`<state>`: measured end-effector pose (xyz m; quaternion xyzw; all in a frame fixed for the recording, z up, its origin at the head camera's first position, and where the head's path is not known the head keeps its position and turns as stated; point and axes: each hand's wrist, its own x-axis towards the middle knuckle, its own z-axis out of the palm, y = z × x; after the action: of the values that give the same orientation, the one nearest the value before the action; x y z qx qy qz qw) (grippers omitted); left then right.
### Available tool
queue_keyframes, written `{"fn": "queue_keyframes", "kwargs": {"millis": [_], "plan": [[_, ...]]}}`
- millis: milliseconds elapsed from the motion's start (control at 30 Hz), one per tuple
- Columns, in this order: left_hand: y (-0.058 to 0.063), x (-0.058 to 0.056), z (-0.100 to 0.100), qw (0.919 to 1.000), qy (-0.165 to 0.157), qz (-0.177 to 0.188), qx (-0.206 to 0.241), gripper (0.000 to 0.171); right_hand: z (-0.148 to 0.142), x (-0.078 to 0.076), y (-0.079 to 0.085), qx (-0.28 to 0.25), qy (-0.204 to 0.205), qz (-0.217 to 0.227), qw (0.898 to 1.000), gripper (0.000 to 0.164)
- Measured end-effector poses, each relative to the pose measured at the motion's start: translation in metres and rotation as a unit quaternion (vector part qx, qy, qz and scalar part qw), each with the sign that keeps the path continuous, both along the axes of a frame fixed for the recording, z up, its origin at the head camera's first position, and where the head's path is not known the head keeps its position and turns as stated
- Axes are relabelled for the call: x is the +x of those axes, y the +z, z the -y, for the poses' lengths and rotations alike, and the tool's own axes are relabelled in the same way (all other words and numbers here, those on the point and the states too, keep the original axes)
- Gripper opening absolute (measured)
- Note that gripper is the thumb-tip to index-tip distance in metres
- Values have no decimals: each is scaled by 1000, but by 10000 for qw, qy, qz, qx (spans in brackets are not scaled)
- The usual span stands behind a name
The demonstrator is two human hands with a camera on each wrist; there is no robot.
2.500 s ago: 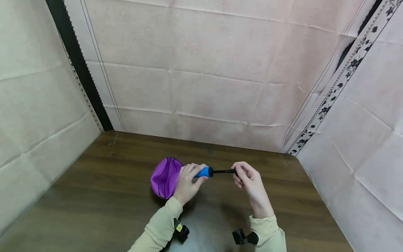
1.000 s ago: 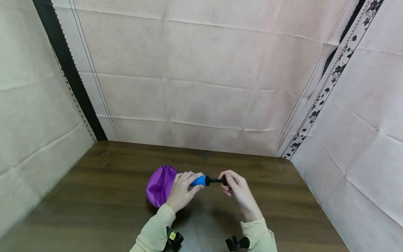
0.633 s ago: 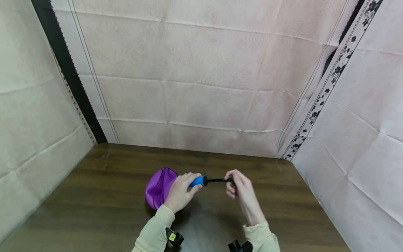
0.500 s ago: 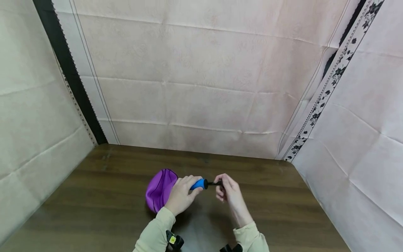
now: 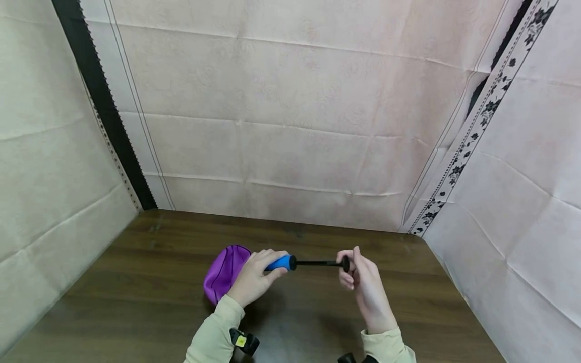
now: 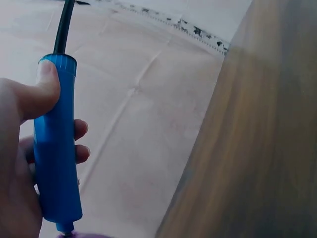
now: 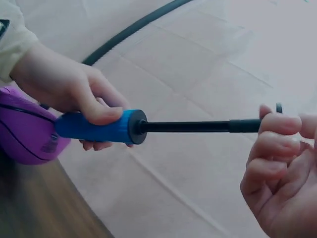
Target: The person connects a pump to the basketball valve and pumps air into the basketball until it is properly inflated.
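Illegible marking (image 7: 50,145) on purple ball (image 5: 225,274), left fingers (image 6: 82,153) snug round blue pump (image 6: 57,163), right fingers (image 7: 278,145) crooked round its black rod (image 7: 188,127)

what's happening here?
A person is working a blue cylindrical pump over a brown wood-grain table. The left hand grips the blue barrel, and the right hand holds the far end of its thin black rod. The rod is well out of the barrel now. The pump's other end meets a purple ball with dark seam lines, beside the left hand.
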<state>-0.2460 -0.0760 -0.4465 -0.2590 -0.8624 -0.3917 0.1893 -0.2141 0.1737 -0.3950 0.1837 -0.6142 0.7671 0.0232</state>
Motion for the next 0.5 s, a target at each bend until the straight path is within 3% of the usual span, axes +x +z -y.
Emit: {"fn": "queue_keyframes", "kwargs": {"millis": [167, 333, 500], "plan": [[1, 1, -6, 9993, -35, -384, -20, 36, 8, -3, -6, 113, 281, -313, 9991, 27], [-2, 2, -12, 9965, 39, -818, -196, 35, 29, -11, -23, 399, 598, 290, 9970, 27], [-3, 2, -12, 9961, -180, -842, -200, 36, 36, -9, -25, 740, 481, 538, 9946, 27]]}}
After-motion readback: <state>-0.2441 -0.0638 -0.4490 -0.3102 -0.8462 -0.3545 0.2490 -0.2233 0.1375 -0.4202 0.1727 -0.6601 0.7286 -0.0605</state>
